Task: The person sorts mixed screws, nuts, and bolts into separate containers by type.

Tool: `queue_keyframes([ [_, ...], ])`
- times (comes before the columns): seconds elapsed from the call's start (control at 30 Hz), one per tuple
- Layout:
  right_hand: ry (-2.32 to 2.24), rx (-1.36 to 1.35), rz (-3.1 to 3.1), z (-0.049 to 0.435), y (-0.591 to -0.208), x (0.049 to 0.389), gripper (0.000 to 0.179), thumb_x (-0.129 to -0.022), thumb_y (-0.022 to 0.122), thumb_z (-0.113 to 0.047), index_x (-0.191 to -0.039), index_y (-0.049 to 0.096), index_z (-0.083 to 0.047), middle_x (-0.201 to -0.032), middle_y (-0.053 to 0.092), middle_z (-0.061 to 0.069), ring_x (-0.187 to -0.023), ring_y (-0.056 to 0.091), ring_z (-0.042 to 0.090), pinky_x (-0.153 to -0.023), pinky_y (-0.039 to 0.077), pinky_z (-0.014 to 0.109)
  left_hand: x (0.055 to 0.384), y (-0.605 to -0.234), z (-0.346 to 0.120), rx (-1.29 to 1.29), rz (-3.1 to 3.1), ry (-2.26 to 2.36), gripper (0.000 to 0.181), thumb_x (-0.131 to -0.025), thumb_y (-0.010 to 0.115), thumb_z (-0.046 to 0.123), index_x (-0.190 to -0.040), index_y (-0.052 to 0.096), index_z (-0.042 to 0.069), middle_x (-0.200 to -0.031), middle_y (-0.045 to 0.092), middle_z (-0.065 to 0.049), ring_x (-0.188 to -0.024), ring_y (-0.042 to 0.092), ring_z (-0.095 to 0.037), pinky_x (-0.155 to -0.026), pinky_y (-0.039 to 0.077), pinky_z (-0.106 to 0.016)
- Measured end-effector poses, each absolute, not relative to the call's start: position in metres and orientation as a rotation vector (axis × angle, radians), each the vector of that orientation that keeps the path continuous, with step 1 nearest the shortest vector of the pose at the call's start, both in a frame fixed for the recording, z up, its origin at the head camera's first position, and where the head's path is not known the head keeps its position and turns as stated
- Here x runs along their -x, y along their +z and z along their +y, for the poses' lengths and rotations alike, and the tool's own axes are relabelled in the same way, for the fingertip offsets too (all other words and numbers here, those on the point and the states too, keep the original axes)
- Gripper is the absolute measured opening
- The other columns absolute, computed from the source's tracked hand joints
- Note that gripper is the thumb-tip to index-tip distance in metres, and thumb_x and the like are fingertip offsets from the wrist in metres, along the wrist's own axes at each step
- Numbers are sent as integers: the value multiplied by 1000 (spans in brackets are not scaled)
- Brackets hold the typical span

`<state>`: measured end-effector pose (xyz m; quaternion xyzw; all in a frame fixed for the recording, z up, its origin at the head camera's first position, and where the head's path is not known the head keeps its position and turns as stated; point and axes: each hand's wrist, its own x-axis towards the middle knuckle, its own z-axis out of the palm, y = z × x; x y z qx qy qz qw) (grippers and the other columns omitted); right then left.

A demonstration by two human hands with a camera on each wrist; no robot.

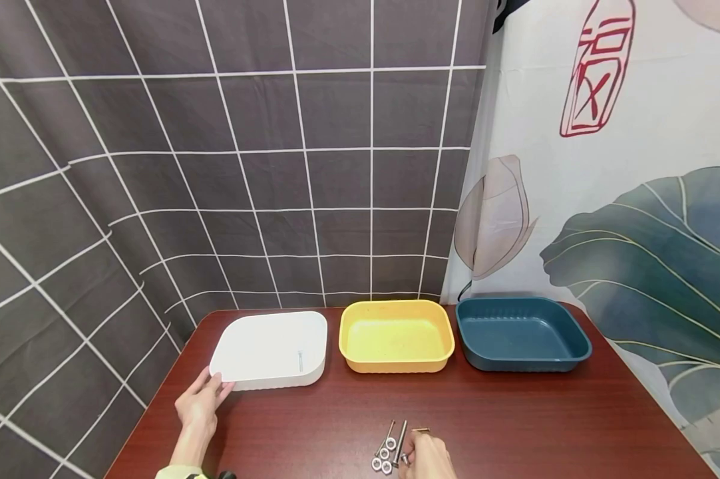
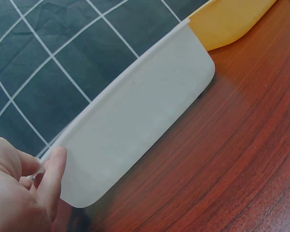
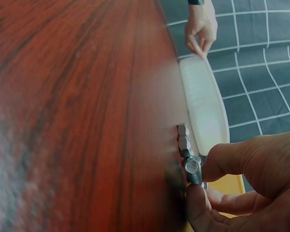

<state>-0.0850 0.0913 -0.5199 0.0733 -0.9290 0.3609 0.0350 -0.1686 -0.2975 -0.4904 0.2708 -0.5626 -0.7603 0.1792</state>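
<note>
My left hand [image 1: 199, 407] pinches the front left corner of a white plastic tray [image 1: 270, 349], thumb and fingers at its rim. In the left wrist view the tray's long side wall [image 2: 135, 111] slopes down to the table. My right hand [image 1: 428, 458] is low over a small pile of hardware, thumb and fingertip closed about a small silver bolt [image 3: 192, 166]. Beside that hand lie several steel nuts [image 1: 385, 454], a long silver bolt [image 1: 400, 440] and a thinner screw [image 1: 388, 436]. A brass-coloured screw [image 1: 421, 430] shows just beyond its knuckles.
A yellow tray [image 1: 396, 366] stands at the back middle of the reddish-brown table [image 1: 312, 426], with a dark blue tray [image 1: 524, 365] to its right. Behind the table hangs a grey cloth with white grid lines [image 1: 336, 179]; a printed white curtain [image 1: 534, 86] is at the right.
</note>
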Motion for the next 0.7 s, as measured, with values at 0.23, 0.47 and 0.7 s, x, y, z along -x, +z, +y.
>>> queue_keyframes([
  [0.23, 1223, -300, -2724, 97, -508, 91, 22, -61, 72, 2, -71, 59, -11, -63, 53, -12, -57, 49, 0, -48, 48, 20, 168, -490, -297, -764, -1598, -2140, 51, -100, 53, -3, -148, 37, -9, -78, 61, 9, -68, 68, -5, -78, 63, -25],
  [0.47, 1300, -302, -2684, 93, -489, 103, 22, -63, 71, 5, -76, 61, -10, -67, 56, -9, -61, 53, 1, -53, 52, 18, 167, -491, -297, -774, -1607, -2130, 51, -99, 54, -4, -148, 37, -9, -79, 60, 10, -68, 67, -4, -78, 63, -25],
  [0.7, 1419, -360, -2603, 85, -475, 117, 20, -65, 69, 5, -78, 63, -9, -69, 59, -7, -62, 57, 1, -56, 56, 19, 168, -491, -298, -766, -1603, -2125, 51, -99, 54, -4, -147, 38, -9, -80, 60, 9, -69, 68, -5, -78, 63, -25],
])
